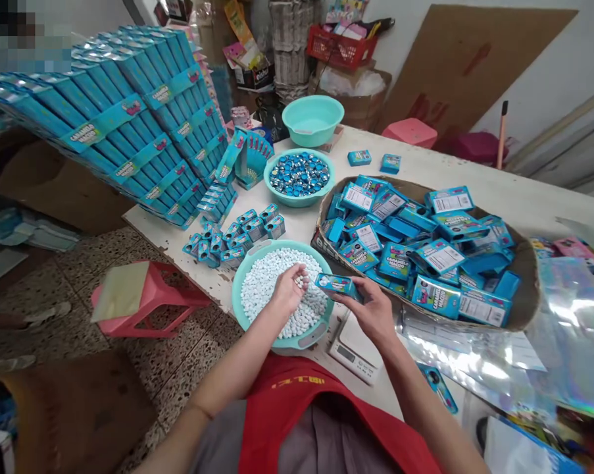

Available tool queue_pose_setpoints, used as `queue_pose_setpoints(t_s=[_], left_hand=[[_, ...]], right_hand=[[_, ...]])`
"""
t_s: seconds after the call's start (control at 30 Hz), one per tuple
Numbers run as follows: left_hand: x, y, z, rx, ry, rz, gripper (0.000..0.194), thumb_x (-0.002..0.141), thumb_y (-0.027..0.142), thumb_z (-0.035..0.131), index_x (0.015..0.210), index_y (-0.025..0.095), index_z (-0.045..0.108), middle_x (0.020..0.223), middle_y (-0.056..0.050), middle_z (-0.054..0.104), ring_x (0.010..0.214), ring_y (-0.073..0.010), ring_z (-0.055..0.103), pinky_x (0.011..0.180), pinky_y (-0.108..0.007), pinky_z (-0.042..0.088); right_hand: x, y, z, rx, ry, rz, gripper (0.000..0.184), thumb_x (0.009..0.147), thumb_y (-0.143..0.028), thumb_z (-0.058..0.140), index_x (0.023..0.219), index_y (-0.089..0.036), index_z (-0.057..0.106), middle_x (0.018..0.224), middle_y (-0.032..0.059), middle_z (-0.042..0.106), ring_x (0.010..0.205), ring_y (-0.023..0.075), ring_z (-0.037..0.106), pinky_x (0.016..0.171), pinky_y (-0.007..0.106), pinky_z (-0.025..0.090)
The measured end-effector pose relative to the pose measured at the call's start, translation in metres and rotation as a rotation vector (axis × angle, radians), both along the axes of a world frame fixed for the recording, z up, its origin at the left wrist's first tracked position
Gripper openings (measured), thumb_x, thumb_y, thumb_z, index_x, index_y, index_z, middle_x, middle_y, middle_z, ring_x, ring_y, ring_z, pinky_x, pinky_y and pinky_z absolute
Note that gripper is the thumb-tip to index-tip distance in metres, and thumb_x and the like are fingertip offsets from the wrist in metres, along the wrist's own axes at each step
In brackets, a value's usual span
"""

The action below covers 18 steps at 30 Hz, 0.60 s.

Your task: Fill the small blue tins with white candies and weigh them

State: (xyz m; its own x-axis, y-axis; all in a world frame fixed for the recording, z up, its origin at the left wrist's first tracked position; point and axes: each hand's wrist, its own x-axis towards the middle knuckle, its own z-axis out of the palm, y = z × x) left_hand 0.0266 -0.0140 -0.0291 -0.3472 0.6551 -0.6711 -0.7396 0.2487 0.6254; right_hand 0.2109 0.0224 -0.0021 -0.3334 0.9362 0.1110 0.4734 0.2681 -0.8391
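My left hand (287,293) is over a turquoise basin (238,289) full of small white candies (262,283). Its fingers curl around a few of the candies. In my right hand (377,311) is a small blue candy box (340,284), held tilted at the basin's right rim with one end toward my left hand. A white digital scale (358,345) lies under my right wrist. Beyond the basin, several small blue boxes (253,227) stand grouped on the table. A second turquoise basin (299,197) holds blue and silver round pieces (299,172).
A large cardboard tray (528,283) heaped with blue boxes stands at the right. Tall stacks of blue packs (143,125) rise at the left. One more turquoise basin (312,135) sits at the back. A pink stool (148,296) stands on the floor, left.
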Motion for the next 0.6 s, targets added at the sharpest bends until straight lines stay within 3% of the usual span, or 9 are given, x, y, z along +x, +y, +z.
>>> queue_pose_setpoints(t_s=[0.07, 0.13, 0.2, 0.3, 0.4, 0.47, 0.53, 0.6], left_hand=[[-0.013, -0.006, -0.003, 0.033, 0.396, -0.160, 0.017, 0.075, 0.033, 0.063, 0.082, 0.017, 0.065, 0.088, -0.007, 0.064, 0.090, -0.0203, 0.061, 0.082, -0.031, 0.046], [-0.028, -0.012, -0.010, 0.018, 0.818, -0.273, 0.025, 0.070, 0.031, 0.069, 0.092, 0.019, 0.066, 0.110, -0.009, 0.063, 0.115, -0.0254, 0.051, 0.100, -0.037, 0.038], [-0.041, -0.015, -0.019, -0.027, 1.037, -0.347, 0.033, 0.071, 0.032, 0.067, 0.103, 0.020, 0.064, 0.120, -0.010, 0.059, 0.122, -0.0268, 0.046, 0.105, -0.042, 0.033], [-0.051, -0.018, -0.030, -0.062, 1.083, -0.422, 0.033, 0.078, 0.039, 0.060, 0.103, 0.018, 0.064, 0.114, -0.011, 0.062, 0.111, -0.0263, 0.054, 0.099, -0.043, 0.039], [-0.053, -0.020, -0.033, -0.072, 1.048, -0.422, 0.032, 0.077, 0.043, 0.060, 0.097, 0.018, 0.066, 0.107, -0.009, 0.065, 0.100, -0.0241, 0.058, 0.092, -0.041, 0.044], [-0.056, -0.019, -0.028, -0.074, 0.992, -0.347, 0.035, 0.074, 0.041, 0.065, 0.101, 0.019, 0.063, 0.107, -0.008, 0.064, 0.096, -0.0217, 0.060, 0.090, -0.039, 0.046], [-0.064, -0.016, -0.020, -0.076, 0.915, -0.167, 0.044, 0.074, 0.041, 0.066, 0.113, 0.022, 0.056, 0.112, -0.007, 0.061, 0.093, -0.0190, 0.061, 0.084, -0.036, 0.050], [-0.074, -0.011, -0.011, -0.095, 0.773, -0.027, 0.049, 0.082, 0.045, 0.058, 0.125, 0.027, 0.045, 0.114, -0.007, 0.059, 0.084, -0.0164, 0.064, 0.074, -0.034, 0.054]], right_hand=[[0.024, -0.007, -0.004, -0.129, 0.091, -0.093, 0.041, 0.066, -0.048, 0.076, 0.096, -0.023, 0.064, 0.092, 0.0035, 0.068, 0.085, 0.0220, 0.062, 0.080, 0.038, 0.048], [0.051, -0.017, -0.013, -0.236, 0.150, -0.174, 0.044, 0.064, -0.045, 0.078, 0.098, -0.022, 0.062, 0.091, 0.0032, 0.067, 0.085, 0.0213, 0.063, 0.082, 0.039, 0.049], [0.078, -0.028, -0.028, -0.307, 0.179, -0.242, 0.046, 0.062, -0.044, 0.079, 0.097, -0.022, 0.059, 0.090, 0.0030, 0.066, 0.085, 0.0212, 0.063, 0.083, 0.040, 0.050], [0.105, -0.045, -0.059, -0.355, 0.196, -0.332, 0.048, 0.060, -0.046, 0.079, 0.094, -0.021, 0.057, 0.088, 0.0036, 0.065, 0.085, 0.0221, 0.064, 0.083, 0.042, 0.051], [0.117, -0.059, -0.084, -0.361, 0.184, -0.391, 0.049, 0.062, -0.049, 0.076, 0.096, -0.020, 0.056, 0.094, 0.0063, 0.064, 0.089, 0.0238, 0.063, 0.087, 0.047, 0.050], [0.120, -0.067, -0.089, -0.341, 0.150, -0.411, 0.054, 0.062, -0.048, 0.077, 0.103, -0.021, 0.055, 0.107, 0.0094, 0.062, 0.100, 0.0259, 0.060, 0.094, 0.050, 0.046], [0.124, -0.073, -0.085, -0.318, 0.124, -0.424, 0.065, 0.060, -0.044, 0.080, 0.114, -0.022, 0.051, 0.123, 0.0115, 0.056, 0.115, 0.0275, 0.054, 0.100, 0.051, 0.041], [0.128, -0.077, -0.076, -0.311, 0.131, -0.455, 0.068, 0.063, -0.043, 0.079, 0.120, -0.024, 0.047, 0.132, 0.0120, 0.050, 0.121, 0.0273, 0.050, 0.101, 0.051, 0.040]])
